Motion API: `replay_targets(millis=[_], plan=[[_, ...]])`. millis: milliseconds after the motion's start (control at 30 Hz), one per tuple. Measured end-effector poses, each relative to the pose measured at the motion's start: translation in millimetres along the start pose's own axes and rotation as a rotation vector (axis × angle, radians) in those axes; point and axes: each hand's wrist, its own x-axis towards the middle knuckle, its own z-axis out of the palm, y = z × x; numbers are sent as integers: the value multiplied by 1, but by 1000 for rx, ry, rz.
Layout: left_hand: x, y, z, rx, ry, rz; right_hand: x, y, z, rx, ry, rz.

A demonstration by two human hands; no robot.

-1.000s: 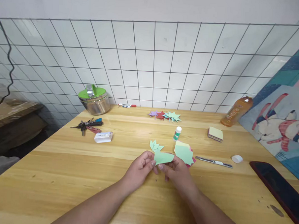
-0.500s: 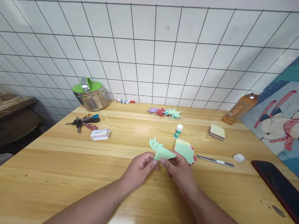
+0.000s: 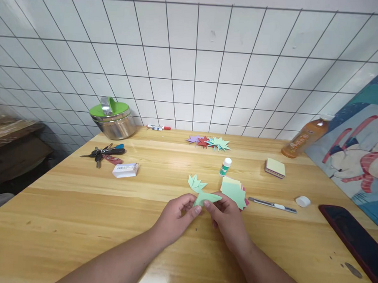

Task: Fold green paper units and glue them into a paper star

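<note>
Between my two hands is a folded piece of light green paper (image 3: pixel 208 198), its pointed end aimed right. My left hand (image 3: pixel 177 214) pinches its left corner with thumb and fingers. My right hand (image 3: pixel 226 214) grips its lower right side, thumb on the front and fingers behind it. Just beyond lies a pointed, leaf-like folded green paper (image 3: pixel 196 183) on the table. A stack of paper squares (image 3: pixel 233 194), green on top, sits right beside my right hand. Behind that stack stands a glue stick (image 3: pixel 225 166) with a white cap.
Pointed paper shapes (image 3: pixel 218 143) in purple, red and mint lie by the wall. Rightward are a utility knife (image 3: pixel 272 205), a white cap (image 3: pixel 303 201), a phone (image 3: pixel 353 244), a notepad (image 3: pixel 275 167) and a bottle (image 3: pixel 305 138). Leftward are a small box (image 3: pixel 125 170), keys (image 3: pixel 102 153) and a lidded pot (image 3: pixel 114 121).
The held green paper has tilted and dropped slightly toward me, so it looks narrower. More of the leaf-like paper behind it now shows. Both hands keep their grip.
</note>
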Motion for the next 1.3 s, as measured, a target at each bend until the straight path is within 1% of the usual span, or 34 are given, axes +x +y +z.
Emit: replay_targets(millis=[167, 300, 500, 800, 1300], plan=[[-1, 0, 0, 61, 27, -39, -2, -1, 3, -2, 12, 27], [-3, 3, -1, 101, 21, -51, -4, 0, 6, 46, 63, 17], [-2, 4, -1, 146, 11, -57, -3, -1, 6, 16, 114, 34], [-3, 5, -2, 160, 23, -68, -1, 6, 1, 25, 38, 25], [-4, 5, -3, 148, 16, -54, -2, 3, 2, -29, 62, 38]])
